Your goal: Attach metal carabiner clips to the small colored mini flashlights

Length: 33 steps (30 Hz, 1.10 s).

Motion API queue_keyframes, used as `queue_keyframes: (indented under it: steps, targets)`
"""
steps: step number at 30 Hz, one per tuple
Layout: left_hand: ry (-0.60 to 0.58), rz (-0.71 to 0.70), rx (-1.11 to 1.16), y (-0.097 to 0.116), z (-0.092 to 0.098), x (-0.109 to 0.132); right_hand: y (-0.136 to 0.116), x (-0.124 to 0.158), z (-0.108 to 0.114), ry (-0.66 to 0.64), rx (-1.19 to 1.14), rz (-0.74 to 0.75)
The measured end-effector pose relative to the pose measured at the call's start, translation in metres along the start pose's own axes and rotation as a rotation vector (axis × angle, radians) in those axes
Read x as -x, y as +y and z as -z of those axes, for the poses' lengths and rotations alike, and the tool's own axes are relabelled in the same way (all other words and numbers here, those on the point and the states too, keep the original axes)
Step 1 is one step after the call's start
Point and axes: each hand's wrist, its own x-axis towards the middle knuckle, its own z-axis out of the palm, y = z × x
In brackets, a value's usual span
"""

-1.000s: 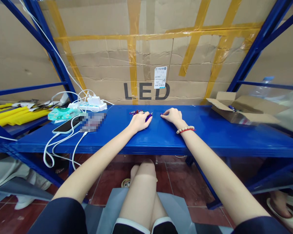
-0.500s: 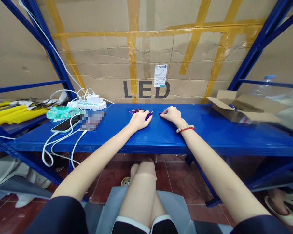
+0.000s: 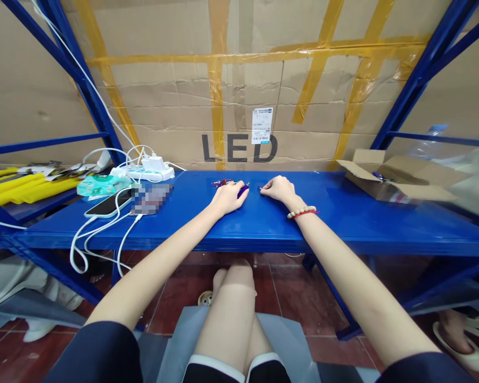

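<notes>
- The left hand [image 3: 226, 198] rests on the blue surface [image 3: 343, 213], its grip curled round a purple piece [image 3: 243, 189].
- The right hand [image 3: 280, 188] lies near it, grip pinching a tiny dark piece [image 3: 261, 187].
- Red and purple bits [image 3: 222, 183] lie just beyond the left hand.

This looks like a storeroom or small warehouse workspace: blue steel racking [image 3: 419, 80] serves as a bench [image 3: 343, 213], backed by flattened cardboard [image 3: 175, 106] patched with yellow tape and printed "LED". An open carton [image 3: 399, 178] and a power strip [image 3: 151, 171] with charging cables sit on the shelf.
</notes>
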Motion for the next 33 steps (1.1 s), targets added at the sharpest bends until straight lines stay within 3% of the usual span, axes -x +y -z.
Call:
queue_keyframes:
  steps: [26,33]
  targets:
    - [-0.007,0.001,0.022,0.000,0.000,0.000,-0.003,0.004,0.002,0.036,-0.095,0.027]
    - [0.000,0.093,0.148,-0.002,0.001,-0.002,-0.002,-0.004,-0.010,0.006,-0.402,0.265]
